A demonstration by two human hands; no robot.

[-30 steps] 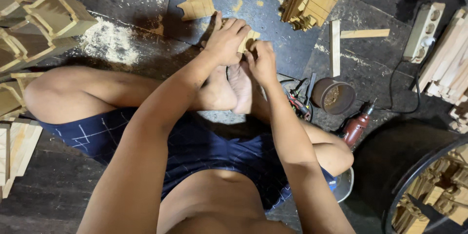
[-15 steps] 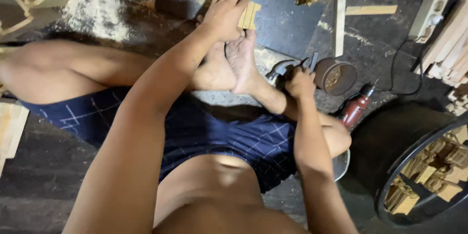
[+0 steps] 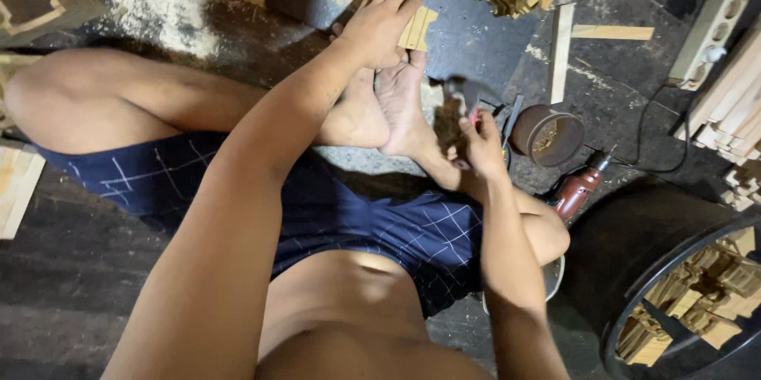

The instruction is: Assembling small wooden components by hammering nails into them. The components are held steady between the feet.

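Head view: round brown tin [image 3: 548, 136] of small nails beside right hand [image 3: 479, 145].

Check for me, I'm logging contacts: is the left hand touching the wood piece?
Touching. The head view shows the left hand lying on the wood piece, its fingers covering the near edge.
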